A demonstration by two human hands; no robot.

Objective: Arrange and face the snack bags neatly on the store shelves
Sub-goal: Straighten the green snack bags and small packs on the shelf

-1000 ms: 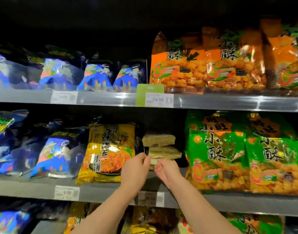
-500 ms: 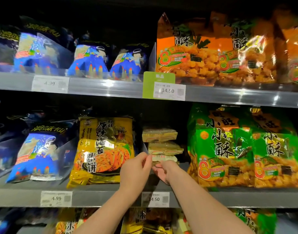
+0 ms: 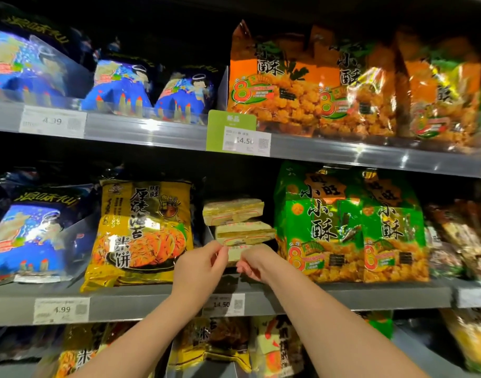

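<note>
Both hands worked close together at the grey middle shelf [image 3: 125, 298]: my left hand [image 3: 204, 264] and right hand [image 3: 257, 261] each pinched an end of the lowest pale yellow flat packet [image 3: 234, 254], stacked between the yellow rice-cracker bag [image 3: 144, 233] and the green plastic bags [image 3: 340, 227] marked 小小酥. I judged this as the facing step; next, it needed standing label-out. The white price tags [image 3: 61, 309] read 4.99 and 14.50.

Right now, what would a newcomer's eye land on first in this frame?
Two bare hands meet mid-frame at the middle shelf: the left hand and right hand grip the lowest pack of a pale stack lying flat. The stack sits between an upright yellow bag on its left and bright green bags on its right. Above, glossy orange bags fill the top shelf at right.
</note>
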